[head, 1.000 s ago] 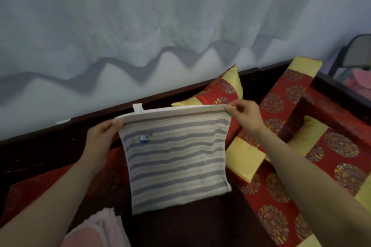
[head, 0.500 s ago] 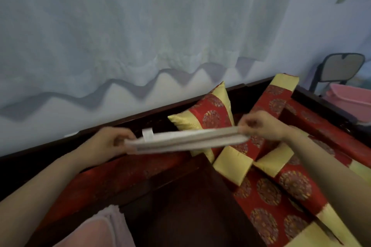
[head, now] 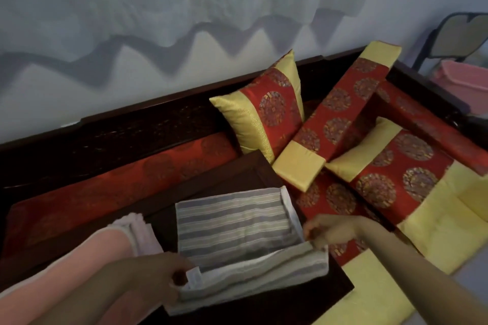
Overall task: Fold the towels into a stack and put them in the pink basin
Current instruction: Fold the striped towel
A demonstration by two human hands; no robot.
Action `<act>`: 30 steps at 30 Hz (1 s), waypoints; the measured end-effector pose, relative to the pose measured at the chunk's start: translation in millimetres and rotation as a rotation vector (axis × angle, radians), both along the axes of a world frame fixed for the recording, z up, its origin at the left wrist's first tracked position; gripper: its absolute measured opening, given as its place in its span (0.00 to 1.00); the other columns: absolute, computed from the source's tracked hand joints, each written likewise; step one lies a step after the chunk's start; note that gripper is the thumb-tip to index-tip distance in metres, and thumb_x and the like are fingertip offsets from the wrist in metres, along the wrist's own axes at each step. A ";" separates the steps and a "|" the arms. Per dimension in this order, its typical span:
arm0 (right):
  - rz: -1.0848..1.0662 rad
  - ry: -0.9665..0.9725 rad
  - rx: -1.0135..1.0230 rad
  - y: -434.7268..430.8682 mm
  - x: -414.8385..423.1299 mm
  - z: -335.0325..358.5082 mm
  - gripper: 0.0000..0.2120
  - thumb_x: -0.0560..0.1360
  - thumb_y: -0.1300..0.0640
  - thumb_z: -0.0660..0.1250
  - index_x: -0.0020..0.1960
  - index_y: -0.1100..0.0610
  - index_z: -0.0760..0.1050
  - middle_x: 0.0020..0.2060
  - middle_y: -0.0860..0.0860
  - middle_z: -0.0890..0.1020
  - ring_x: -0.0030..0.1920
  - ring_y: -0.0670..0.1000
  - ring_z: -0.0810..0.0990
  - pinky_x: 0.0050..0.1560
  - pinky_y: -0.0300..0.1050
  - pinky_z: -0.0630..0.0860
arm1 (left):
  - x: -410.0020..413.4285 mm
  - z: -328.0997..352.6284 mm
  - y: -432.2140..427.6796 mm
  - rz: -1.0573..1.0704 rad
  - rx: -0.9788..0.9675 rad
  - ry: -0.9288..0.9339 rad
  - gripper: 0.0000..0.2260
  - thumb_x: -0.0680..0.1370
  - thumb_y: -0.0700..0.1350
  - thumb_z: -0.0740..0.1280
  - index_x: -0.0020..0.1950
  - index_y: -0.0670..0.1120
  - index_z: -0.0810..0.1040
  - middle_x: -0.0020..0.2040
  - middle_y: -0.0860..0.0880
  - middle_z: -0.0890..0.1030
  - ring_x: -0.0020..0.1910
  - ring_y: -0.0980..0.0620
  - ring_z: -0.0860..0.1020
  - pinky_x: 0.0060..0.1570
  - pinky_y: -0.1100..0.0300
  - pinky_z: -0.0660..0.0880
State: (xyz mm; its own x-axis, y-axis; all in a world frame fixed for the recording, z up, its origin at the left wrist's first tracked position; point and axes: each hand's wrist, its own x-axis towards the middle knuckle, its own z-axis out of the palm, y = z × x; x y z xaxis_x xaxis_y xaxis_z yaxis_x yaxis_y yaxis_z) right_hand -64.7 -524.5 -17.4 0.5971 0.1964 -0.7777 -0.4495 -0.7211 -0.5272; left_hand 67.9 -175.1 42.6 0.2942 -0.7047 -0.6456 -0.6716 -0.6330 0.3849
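A grey-and-white striped towel (head: 232, 229) lies on the small dark wooden table (head: 229, 174), its near edge raised in a fold. My left hand (head: 161, 277) pinches the towel's near left corner. My right hand (head: 327, 232) pinches the near right corner. A pink towel (head: 111, 248) lies folded at the table's left, partly under my left arm. The pink basin (head: 462, 79) stands on the floor at the far right, cut off by the frame edge.
Red and yellow patterned cushions (head: 266, 113) lean against the dark wooden sofa back (head: 132, 129) and cover the seat to the right. A dark chair (head: 459, 37) stands by the basin. A pale curtain hangs behind.
The striped towel came down from the air onto the table. Both hands dropped with it and moved nearer to me, still pinching its corners. The view tilted down.
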 end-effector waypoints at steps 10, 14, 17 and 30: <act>-0.069 -0.070 -0.169 -3.0 8.4 -50.2 0.05 0.71 0.52 0.71 0.38 0.44 0.78 0.39 0.45 0.83 0.42 0.44 0.81 0.47 0.41 0.77 | 30.3 -111.7 1.4 0.033 0.034 0.285 0.23 0.66 0.43 0.61 0.60 0.55 0.76 0.60 0.59 0.79 0.60 0.60 0.76 0.64 0.55 0.72; -0.454 -0.511 -0.462 -4.4 51.9 -53.5 0.14 0.71 0.41 0.69 0.40 0.52 0.76 0.36 0.47 0.80 0.39 0.48 0.79 0.37 0.45 0.73 | 33.7 -119.9 -7.1 0.019 0.084 0.309 0.23 0.64 0.45 0.60 0.58 0.54 0.77 0.58 0.57 0.81 0.58 0.60 0.77 0.62 0.55 0.73; -0.403 -0.471 -0.662 5.7 79.1 -65.4 0.19 0.70 0.36 0.67 0.44 0.53 0.74 0.40 0.50 0.78 0.43 0.53 0.78 0.38 0.45 0.71 | 35.3 -133.4 -11.2 0.052 0.100 0.289 0.26 0.61 0.43 0.59 0.57 0.56 0.78 0.57 0.57 0.82 0.56 0.63 0.78 0.59 0.59 0.75; -1.453 -0.154 0.005 -23.9 81.8 -92.6 0.08 0.76 0.57 0.61 0.44 0.61 0.75 0.39 0.56 0.79 0.38 0.54 0.76 0.39 0.45 0.70 | 46.9 -124.7 -33.1 0.086 0.396 0.370 0.08 0.71 0.40 0.68 0.45 0.51 0.75 0.41 0.52 0.78 0.33 0.58 0.77 0.30 0.65 0.76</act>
State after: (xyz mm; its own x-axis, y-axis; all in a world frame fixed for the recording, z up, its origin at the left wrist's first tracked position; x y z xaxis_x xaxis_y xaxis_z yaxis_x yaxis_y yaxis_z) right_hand 17.1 -548.4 -109.9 0.3428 -0.6372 -0.6903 -0.7050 0.3111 -0.6373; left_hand 114.9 -208.3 -82.1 0.0432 -0.3706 -0.9278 -0.4761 -0.8241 0.3070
